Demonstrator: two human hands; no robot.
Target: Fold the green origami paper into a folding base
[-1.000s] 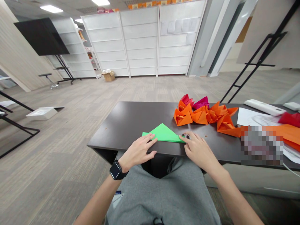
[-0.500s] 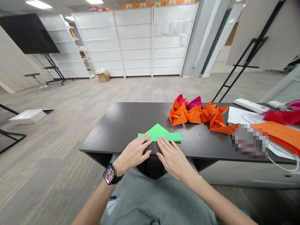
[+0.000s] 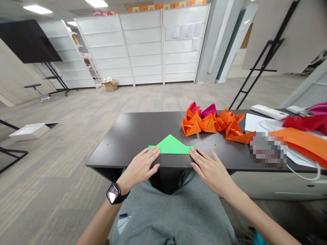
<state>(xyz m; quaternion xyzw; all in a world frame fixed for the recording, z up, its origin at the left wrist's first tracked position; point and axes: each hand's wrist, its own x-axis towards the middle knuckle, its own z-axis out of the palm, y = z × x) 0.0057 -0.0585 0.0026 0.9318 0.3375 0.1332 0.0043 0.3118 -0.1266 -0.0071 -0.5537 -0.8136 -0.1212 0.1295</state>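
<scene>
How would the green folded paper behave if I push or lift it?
The green folded paper is probably light, looking thin. Its folded near edge may be stiffer than its pointed top. Lying flat on the smooth-looking table, it would likely slide, not tip.

Black screen (image 3: 29, 41), round stool (image 3: 32, 85), cardboard box (image 3: 110, 85).

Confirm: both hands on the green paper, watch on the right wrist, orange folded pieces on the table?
No, the head view shows the watch on the left wrist. Left hand and right hand on the green paper, orange folded pieces on the table: correct.
</scene>
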